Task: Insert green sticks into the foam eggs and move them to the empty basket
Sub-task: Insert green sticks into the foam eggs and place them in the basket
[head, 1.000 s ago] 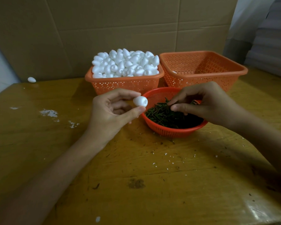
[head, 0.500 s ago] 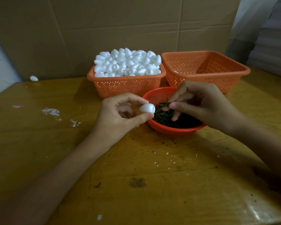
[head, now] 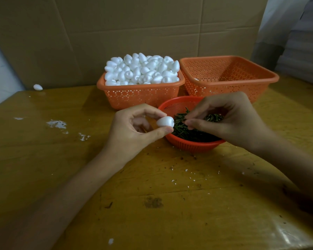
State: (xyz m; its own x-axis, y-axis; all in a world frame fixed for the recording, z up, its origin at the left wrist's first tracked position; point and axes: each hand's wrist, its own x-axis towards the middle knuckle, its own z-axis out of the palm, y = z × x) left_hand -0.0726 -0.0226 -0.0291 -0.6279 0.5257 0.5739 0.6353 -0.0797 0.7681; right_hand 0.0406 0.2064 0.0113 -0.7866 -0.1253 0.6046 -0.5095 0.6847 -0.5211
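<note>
I work at a makeshift hand-assembly bench, the sort found in a small craft workshop or storeroom rather than a home. The worn wooden table [head: 79, 177] is stained and littered with white foam crumbs [head: 57, 124], and flattened cardboard sheets [head: 134, 29] stand against the wall behind it. Bulk stock sits in perforated orange plastic baskets [head: 141, 94]: heaped foam eggs [head: 143, 70] and loose green sticks [head: 188, 130].

The right hand [head: 229, 121] hides part of the green sticks [head: 184, 129]; whether its fingertips pinch one is unclear
</note>
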